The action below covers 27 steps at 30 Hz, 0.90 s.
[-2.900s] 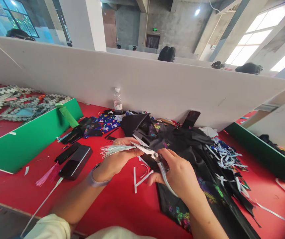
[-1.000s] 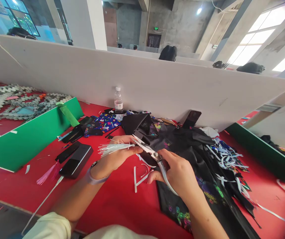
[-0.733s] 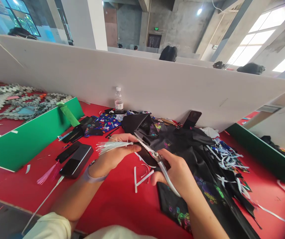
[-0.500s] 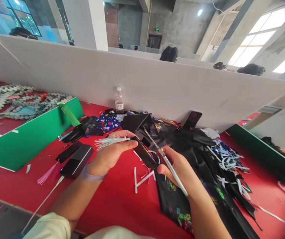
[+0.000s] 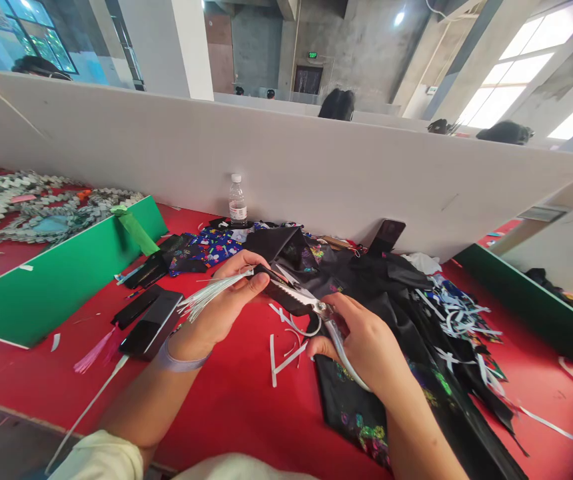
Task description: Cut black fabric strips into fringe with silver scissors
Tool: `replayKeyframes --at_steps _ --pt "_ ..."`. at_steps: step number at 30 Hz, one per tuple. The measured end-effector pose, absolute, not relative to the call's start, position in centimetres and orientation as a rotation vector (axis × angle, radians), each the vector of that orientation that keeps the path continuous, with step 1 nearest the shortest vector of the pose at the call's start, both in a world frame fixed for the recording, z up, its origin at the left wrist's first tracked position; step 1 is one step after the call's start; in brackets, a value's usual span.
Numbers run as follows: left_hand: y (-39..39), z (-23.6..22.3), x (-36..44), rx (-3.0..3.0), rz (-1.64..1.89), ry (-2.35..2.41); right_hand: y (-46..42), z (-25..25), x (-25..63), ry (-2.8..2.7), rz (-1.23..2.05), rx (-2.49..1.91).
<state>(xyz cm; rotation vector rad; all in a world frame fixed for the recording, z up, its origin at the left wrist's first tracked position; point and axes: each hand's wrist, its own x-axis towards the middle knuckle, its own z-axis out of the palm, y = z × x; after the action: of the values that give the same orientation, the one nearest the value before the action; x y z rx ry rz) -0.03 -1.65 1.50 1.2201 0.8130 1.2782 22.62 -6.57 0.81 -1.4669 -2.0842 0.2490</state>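
Observation:
My left hand pinches a narrow black fabric strip between thumb and fingers. A white tassel hangs from its near end across the palm. In my right hand are pinking shears with white handles and toothed blades. The blades are spread apart at the strip, one lying over it; whether they touch the cloth I cannot tell. Black cloth with shiny coloured prints lies under my right hand. White trimmings are scattered on the red table below the strip.
A power bank with a phone and a pink tassel lie at left. A water bottle stands by the white partition. Green dividers flank the table. White-strip offcuts are heaped at right, near a leaning phone.
The shears have opened, their blades spreading and swinging down to the left over the black strip. The left hand has tilted the strip flatter and shifted slightly left.

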Motion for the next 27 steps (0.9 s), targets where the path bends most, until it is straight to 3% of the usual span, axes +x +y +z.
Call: replayKeyframes --at_steps 27 --pt "-1.95 1.85 0.6 1.216 1.151 0.789 -6.97 0.44 22.39 -2.14 -0.081 -1.376"
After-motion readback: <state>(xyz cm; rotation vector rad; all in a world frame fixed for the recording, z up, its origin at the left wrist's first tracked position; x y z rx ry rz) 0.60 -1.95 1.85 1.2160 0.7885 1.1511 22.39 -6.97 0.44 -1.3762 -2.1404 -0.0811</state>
